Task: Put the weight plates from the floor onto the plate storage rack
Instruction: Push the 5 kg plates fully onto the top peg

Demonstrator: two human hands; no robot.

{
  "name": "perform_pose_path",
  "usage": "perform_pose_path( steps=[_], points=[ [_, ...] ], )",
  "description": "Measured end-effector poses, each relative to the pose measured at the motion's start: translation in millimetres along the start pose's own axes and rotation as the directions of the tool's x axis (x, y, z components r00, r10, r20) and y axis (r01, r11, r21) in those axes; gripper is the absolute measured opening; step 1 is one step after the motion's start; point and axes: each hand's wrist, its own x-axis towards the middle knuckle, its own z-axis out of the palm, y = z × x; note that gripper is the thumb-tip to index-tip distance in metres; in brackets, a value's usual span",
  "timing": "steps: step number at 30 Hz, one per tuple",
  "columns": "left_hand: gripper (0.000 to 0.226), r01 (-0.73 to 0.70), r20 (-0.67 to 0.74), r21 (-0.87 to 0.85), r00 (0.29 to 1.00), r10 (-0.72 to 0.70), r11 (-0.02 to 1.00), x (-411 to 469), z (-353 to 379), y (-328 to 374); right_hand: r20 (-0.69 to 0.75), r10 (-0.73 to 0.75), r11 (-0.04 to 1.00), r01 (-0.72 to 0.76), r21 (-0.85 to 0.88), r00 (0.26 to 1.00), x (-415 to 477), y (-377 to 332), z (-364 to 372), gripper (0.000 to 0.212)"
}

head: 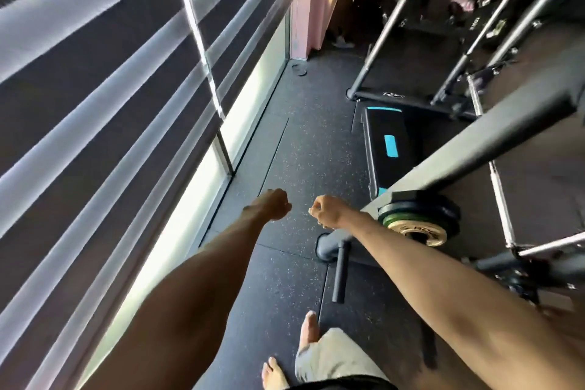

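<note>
Both my arms reach forward over the speckled black rubber floor [294, 152]. My left hand [276, 203] is curled into a loose fist with nothing in it. My right hand [326, 210] is likewise closed and holds nothing, a short way left of the weight plates. Several plates [421, 218] sit stacked on a peg of the grey rack [474, 149] at the right: black ones, a green-edged one and a gold-faced one in front. An empty black peg [340, 269] sticks out of the rack's base below my right forearm. No plate shows on the floor.
A window with striped blinds [110, 104] runs along the left. A black bench with blue marks [389, 146] lies ahead on the right, with rack frames and bars [411, 25] behind it. My bare feet [308, 329] stand at the bottom.
</note>
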Motion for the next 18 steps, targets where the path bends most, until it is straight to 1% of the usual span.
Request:
perform_pose_path(
  steps=[4,9,13,16,18],
  points=[
    [0.032,-0.04,0.036,0.04,0.999,0.039,0.998,63.5,-31.4,-15.1,0.03,0.023,1.0,-0.023,-0.005,0.999,73.1,-22.2,-24.2,0.035],
    [0.031,-0.045,0.052,0.098,0.998,0.04,0.994,163.3,-86.3,-27.0,0.062,0.021,0.999,-0.019,-0.036,0.998,176.8,-43.1,-71.8,0.037],
    [0.032,-0.011,0.054,0.104,0.999,0.005,0.994,250.7,-158.8,-23.1,0.065,0.048,0.998,-0.046,-0.031,0.997,262.1,-62.1,-143.9,0.041],
    [0.029,-0.05,0.012,0.067,0.999,0.05,0.996,320.3,-212.8,-16.6,0.024,0.008,1.0,-0.008,-0.013,1.0,316.8,-72.7,-206.1,0.039],
    [0.029,-0.079,0.012,0.079,0.997,0.078,0.994,364.4,-243.3,-10.0,0.019,-0.001,0.999,0.002,-0.037,1.0,351.5,-76.8,-244.4,0.037]
  ],
)
